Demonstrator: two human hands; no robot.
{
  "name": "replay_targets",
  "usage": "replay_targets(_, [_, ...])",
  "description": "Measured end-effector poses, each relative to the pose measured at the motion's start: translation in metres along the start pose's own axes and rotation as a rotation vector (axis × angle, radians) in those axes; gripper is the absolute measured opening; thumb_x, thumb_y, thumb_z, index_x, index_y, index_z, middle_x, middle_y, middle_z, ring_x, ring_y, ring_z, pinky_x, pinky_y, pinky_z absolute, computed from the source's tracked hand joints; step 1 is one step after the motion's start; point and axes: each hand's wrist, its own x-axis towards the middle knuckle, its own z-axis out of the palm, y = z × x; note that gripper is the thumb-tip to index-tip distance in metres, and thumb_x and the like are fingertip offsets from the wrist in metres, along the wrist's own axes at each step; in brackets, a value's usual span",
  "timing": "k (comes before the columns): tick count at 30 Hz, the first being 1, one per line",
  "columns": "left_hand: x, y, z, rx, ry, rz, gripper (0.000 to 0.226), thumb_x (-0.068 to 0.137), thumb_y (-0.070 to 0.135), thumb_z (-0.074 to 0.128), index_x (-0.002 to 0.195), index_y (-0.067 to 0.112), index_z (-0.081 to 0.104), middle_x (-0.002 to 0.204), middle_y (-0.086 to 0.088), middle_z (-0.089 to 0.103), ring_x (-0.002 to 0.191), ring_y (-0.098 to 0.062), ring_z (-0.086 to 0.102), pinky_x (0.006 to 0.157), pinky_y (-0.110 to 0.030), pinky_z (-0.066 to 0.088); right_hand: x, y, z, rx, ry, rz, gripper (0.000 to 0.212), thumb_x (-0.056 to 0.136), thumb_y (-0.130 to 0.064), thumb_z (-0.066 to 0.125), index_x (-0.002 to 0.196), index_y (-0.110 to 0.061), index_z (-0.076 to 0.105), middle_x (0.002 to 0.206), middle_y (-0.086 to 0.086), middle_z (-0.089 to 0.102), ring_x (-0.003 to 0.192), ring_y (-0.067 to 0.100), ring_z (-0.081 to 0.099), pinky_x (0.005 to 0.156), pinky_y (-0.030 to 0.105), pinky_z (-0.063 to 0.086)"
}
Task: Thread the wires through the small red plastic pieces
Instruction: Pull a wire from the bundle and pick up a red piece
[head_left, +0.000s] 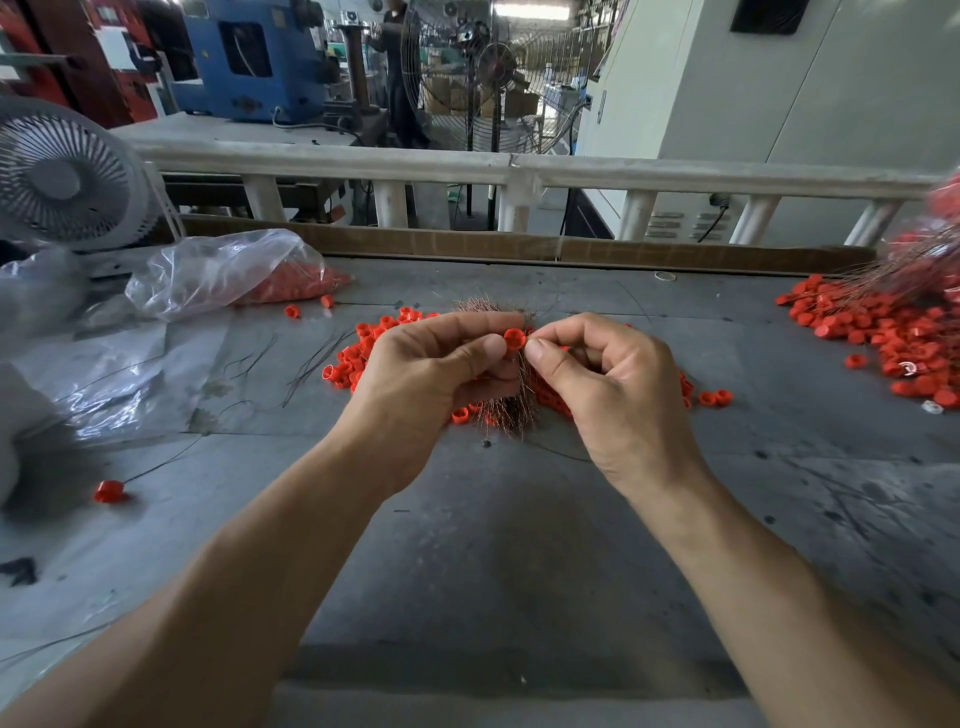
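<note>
Red plastic shows between the two hands in the head view: a small red piece (514, 340) is pinched at the tips of the left hand (431, 379), thumb and forefinger closed on it, open end turned toward the camera. The other left fingers are curled around a bundle of thin coppery wires (506, 410), which sticks out above the hand as a bristly tuft and fans out below the palm. The right hand (602, 384) meets it from the other side, thumb and forefinger pressed together right at the piece; whether a single wire sits in that pinch is too fine to tell. Its remaining fingers are bent loosely inward. Both forearms reach in from the bottom corners and converge above the grey table (493, 545), wrists raised off the surface.

Under and behind the hands lies a heap of loose red pieces (363, 358). A second heap (883, 332), with wires already in it, is far right. A clear plastic bag (228, 270) holding more red pieces rests at left, near a grey fan (62, 176).
</note>
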Motion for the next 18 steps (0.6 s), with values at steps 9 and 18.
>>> replay_targets(9, [-0.0012,-0.0001,0.0008,0.006,-0.006,0.022,0.016,0.087,0.007,0.066,0.097,0.011,0.077,0.083,-0.01,0.072,0.078,-0.018,0.069,0.076,-0.03,0.062,-0.0008,-0.0009,0.0013,0.046,-0.004,0.027,0.007,0.089,-0.024,0.072,0.083,-0.022,0.075,0.069,0.005,0.071,0.06,0.02,0.062,0.058,0.034,0.052])
replay_targets(18, [0.0001,0.0,-0.0009,-0.039,0.014,0.038,0.015,0.094,0.004,0.06,0.104,0.006,0.071,0.088,-0.008,0.073,0.078,-0.016,0.069,0.074,-0.031,0.062,-0.0013,-0.0038,0.0029,0.255,-0.087,0.243,0.02,0.101,-0.009,0.052,0.098,-0.013,0.072,0.056,-0.006,0.049,0.047,0.003,0.041,0.043,0.011,0.031])
